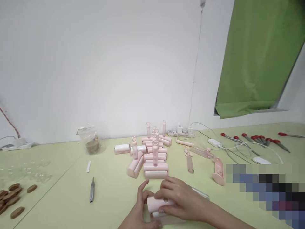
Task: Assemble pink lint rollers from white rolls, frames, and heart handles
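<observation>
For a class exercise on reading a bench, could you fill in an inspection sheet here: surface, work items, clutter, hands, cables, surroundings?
Surface: pale yellow-green tabletop, a seam line showing at left.
Work items: pink piece in hand; pink cylinders grouped behind, with translucent pink tubes upright among them.
Clutter: metal-looking tool, clear bag, brown oval pieces, red-ended tools.
Hands: left hand and right hand both hold the pink piece.
Cables: white cable up the wall; others loop near the power strip.
Surroundings: white wall, green curtain; lower right pixelated, unreadable.
</observation>
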`<action>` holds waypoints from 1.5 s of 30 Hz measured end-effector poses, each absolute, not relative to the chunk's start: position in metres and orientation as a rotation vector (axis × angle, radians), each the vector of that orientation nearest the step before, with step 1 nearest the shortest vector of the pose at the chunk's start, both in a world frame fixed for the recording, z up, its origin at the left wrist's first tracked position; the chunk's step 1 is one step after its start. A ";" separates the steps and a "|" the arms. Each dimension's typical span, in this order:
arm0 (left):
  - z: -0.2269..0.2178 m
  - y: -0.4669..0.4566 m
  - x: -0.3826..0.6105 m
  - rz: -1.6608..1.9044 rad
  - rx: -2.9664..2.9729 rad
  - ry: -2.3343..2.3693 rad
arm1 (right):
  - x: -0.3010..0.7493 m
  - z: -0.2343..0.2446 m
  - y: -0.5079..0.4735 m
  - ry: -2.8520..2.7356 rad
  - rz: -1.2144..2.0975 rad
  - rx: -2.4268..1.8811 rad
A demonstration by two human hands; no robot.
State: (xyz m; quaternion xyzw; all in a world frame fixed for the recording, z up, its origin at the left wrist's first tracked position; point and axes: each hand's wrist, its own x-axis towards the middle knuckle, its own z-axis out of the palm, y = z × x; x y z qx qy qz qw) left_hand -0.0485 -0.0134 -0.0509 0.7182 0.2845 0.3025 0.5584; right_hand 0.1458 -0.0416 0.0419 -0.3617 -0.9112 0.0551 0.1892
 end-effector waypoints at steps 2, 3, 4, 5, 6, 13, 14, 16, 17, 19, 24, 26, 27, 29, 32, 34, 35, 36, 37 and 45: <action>-0.050 -0.014 -0.049 0.717 1.698 0.685 | 0.146 0.043 -0.043 -2.553 0.182 -1.012; -0.048 -0.015 -0.049 0.718 1.702 0.690 | 0.147 0.044 -0.043 -2.531 0.202 -1.016; -0.046 -0.016 -0.050 0.718 1.703 0.693 | 0.148 0.045 -0.044 -2.503 0.224 -1.021; -0.043 -0.018 -0.050 0.717 1.702 0.692 | 0.149 0.046 -0.044 -2.471 0.248 -1.024; -0.041 -0.019 -0.050 0.715 1.699 0.693 | 0.151 0.046 -0.044 -2.435 0.271 -1.026; -0.043 -0.020 -0.051 0.697 1.705 0.719 | 0.145 0.026 -0.043 -2.420 0.347 -1.067; -0.045 -0.019 -0.051 0.703 1.707 0.707 | 0.143 0.022 -0.045 -2.447 0.347 -1.083; -0.049 -0.017 -0.051 0.708 1.706 0.687 | 0.145 0.019 -0.048 -2.465 0.335 -1.110; -0.049 -0.016 -0.051 0.710 1.710 0.681 | 0.148 0.020 -0.048 -2.451 0.325 -1.124; -0.047 -0.015 -0.052 0.708 1.755 0.659 | 0.161 0.028 -0.040 -2.362 0.284 -1.208; -0.031 -0.021 -0.053 0.712 1.989 0.590 | 0.217 0.040 0.014 -1.901 0.048 -2.074; -0.028 -0.024 -0.053 0.739 1.985 0.648 | 0.239 0.033 0.032 -1.794 0.069 -2.229; -0.028 -0.025 -0.054 0.744 1.958 0.692 | 0.247 0.029 0.037 -1.772 0.105 -2.263; -0.031 -0.026 -0.054 0.738 1.887 0.769 | 0.258 0.023 0.038 -1.761 0.203 -2.290; -0.035 -0.027 -0.054 0.741 1.813 0.796 | 0.258 0.027 0.023 -1.797 0.330 -2.216; -0.035 -0.028 -0.054 0.745 1.809 0.786 | 0.250 0.039 0.007 -1.867 0.447 -2.057; -0.034 -0.028 -0.053 0.744 1.809 0.788 | 0.244 0.047 -0.001 -1.923 0.532 -1.943; -0.033 -0.028 -0.053 0.742 1.806 0.791 | 0.237 0.055 -0.009 -1.996 0.610 -1.820; -0.031 -0.028 -0.053 0.737 1.801 0.795 | 0.229 0.064 -0.016 -2.084 0.665 -1.708; -0.028 -0.026 -0.053 0.711 1.846 0.799 | 0.166 0.112 -0.040 -2.759 0.186 -1.399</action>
